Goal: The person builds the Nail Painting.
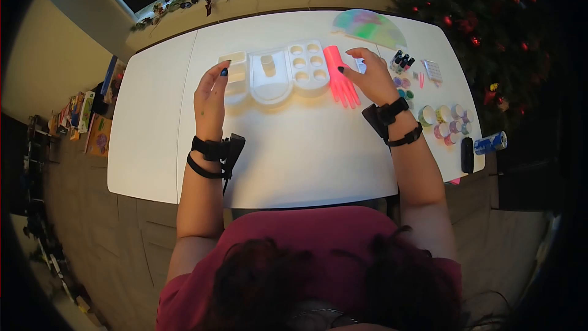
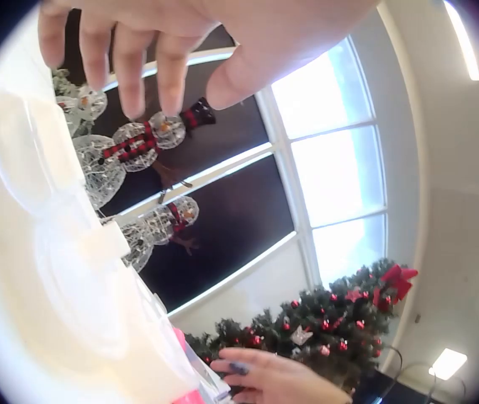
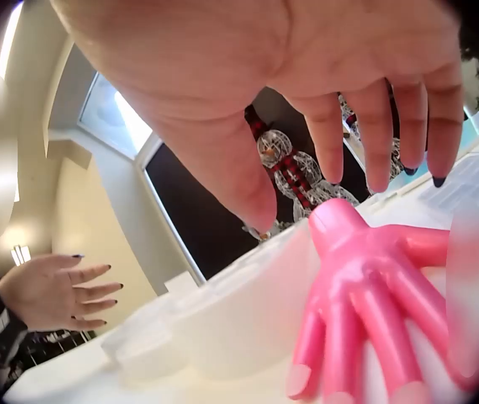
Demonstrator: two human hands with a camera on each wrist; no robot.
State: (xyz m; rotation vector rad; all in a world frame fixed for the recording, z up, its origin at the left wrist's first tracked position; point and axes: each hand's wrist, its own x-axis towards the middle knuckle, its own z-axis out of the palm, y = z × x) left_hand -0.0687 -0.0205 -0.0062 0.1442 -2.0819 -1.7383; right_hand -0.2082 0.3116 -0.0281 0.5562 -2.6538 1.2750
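hovers with loosely extended fingers of right hand (image 1: 375, 78) near the wrist end of the pink model hand (image 1: 340, 84) on the table (image 1: 300, 159); hovers likewise with left hand (image 1: 211, 93) near the white tray (image 1: 237, 98)

A white tabletop (image 1: 294, 165) with rounded corners carries everything. Towards its far edge, left of the middle, stand white plastic tray pieces (image 1: 269, 90) side by side, one with six round wells. Just right of them lies a glossy pink hand model (image 1: 341, 76), its fingers towards the near edge. A pastel semicircular sheet (image 1: 370, 27) lies along the far edge. Nearer the right edge are dark-capped little bottles (image 1: 401, 61), small round tubs (image 1: 442, 114), a black oblong case (image 1: 467, 155) and a blue-and-silver can (image 1: 491, 143).
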